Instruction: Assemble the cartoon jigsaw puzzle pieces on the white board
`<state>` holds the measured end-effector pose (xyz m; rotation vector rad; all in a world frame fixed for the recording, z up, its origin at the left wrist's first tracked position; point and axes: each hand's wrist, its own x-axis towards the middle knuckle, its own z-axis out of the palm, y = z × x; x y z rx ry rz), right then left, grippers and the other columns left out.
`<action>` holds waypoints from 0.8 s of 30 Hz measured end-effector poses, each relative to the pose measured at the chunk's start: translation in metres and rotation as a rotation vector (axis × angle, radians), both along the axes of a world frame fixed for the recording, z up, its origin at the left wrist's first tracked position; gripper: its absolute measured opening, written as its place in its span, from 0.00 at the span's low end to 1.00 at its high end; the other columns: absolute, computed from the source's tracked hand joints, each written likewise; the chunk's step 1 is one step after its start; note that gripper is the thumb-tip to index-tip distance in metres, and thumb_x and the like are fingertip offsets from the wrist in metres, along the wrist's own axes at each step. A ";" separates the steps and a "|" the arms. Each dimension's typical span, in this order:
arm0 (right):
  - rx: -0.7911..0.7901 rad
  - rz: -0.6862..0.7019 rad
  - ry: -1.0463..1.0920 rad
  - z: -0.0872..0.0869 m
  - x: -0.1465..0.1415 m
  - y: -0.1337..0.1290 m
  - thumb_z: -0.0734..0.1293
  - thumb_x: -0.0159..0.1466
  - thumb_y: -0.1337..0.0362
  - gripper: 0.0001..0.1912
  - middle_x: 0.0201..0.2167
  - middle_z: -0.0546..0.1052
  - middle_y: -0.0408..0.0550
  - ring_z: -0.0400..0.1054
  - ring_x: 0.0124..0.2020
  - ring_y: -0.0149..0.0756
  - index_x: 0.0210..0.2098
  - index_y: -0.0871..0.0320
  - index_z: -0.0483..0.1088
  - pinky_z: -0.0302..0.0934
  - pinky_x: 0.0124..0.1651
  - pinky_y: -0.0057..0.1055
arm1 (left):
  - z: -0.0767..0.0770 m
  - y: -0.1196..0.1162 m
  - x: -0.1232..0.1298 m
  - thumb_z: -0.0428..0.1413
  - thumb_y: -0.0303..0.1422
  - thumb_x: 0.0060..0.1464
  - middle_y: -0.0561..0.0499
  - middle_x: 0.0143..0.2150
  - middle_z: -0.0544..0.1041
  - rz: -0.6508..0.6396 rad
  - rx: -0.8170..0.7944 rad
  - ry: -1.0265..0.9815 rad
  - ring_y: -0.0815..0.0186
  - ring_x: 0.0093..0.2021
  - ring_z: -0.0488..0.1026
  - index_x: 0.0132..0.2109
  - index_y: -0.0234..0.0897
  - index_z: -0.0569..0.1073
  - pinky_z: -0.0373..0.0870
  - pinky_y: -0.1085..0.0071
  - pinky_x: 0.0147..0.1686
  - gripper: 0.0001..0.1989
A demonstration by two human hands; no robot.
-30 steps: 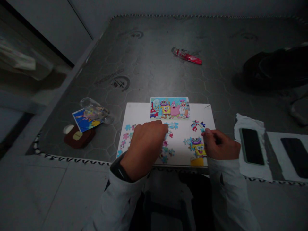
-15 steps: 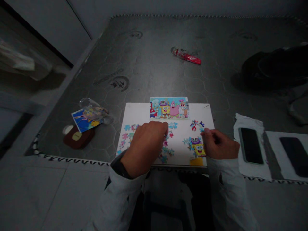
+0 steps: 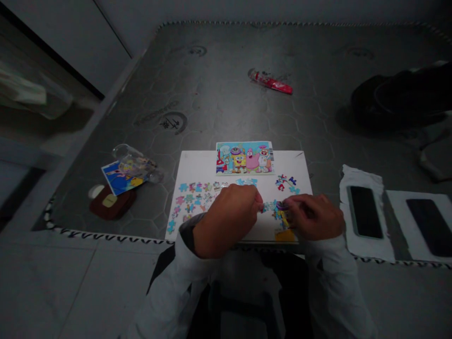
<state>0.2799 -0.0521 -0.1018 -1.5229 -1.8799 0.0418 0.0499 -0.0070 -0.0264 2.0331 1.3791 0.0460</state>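
A white board carries loose jigsaw pieces in rows on its left half. My left hand is closed in a pinch on a small puzzle piece, mostly hidden by the fingertips, at the left edge of a joined puzzle section. That section shows part of a yellow cartoon figure with a purple hat. My right hand has its thumb and fingers closed at the section's upper right, covering part of it. A reference picture card lies at the board's top edge.
More loose pieces lie at the board's upper right. Two phones rest on white paper to the right. At left are a brown case, a picture card and clear plastic packaging. A red wrapper lies farther back.
My left hand has moved right, from the middle pieces to the joined section. My right hand has shifted slightly left and down onto that section's upper part.
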 end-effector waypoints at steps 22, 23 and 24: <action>-0.057 0.206 -0.057 -0.011 0.004 0.007 0.66 0.75 0.43 0.25 0.18 0.77 0.38 0.66 0.20 0.27 0.32 0.50 0.84 0.50 0.34 0.32 | 0.011 0.001 0.020 0.56 0.38 0.72 0.42 0.47 0.87 0.013 -0.040 0.323 0.50 0.49 0.84 0.50 0.38 0.85 0.75 0.59 0.47 0.13; -0.069 0.206 -0.058 -0.011 0.004 0.007 0.66 0.75 0.42 0.25 0.18 0.77 0.39 0.67 0.20 0.27 0.32 0.50 0.84 0.51 0.34 0.32 | 0.011 0.000 0.021 0.56 0.38 0.72 0.42 0.46 0.87 0.026 -0.039 0.321 0.51 0.49 0.84 0.50 0.39 0.85 0.75 0.60 0.46 0.13; -0.074 0.212 -0.060 -0.011 0.005 0.007 0.67 0.75 0.43 0.24 0.18 0.78 0.39 0.67 0.20 0.28 0.32 0.50 0.84 0.51 0.34 0.32 | 0.011 0.000 0.021 0.56 0.38 0.72 0.43 0.46 0.87 0.040 -0.038 0.320 0.52 0.48 0.84 0.50 0.39 0.85 0.75 0.61 0.46 0.13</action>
